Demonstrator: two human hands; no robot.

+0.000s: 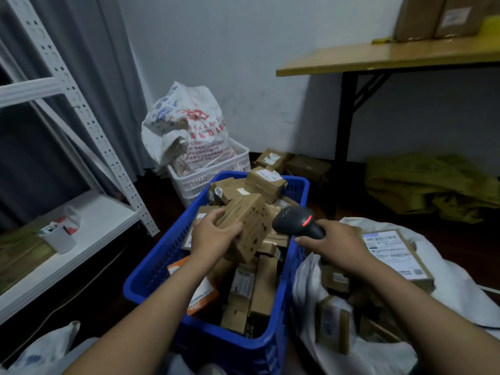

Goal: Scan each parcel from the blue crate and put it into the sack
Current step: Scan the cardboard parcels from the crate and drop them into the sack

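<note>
Dim storeroom, floor level. Gripping parcel (250, 228) above blue crate (151, 266) with left hand (213, 236); clutching scanner (297, 221) in right hand (335, 244), red light lit, just beside parcel. Sack (465, 293) right of crate, open, boxes inside.

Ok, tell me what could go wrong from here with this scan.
The parcel shows no label on its visible faces, so the scanner in the right hand may miss it or read a neighbour's label in the blue crate.
The left hand alone grips it by one end; it might slip back among unscanned parcels.
</note>
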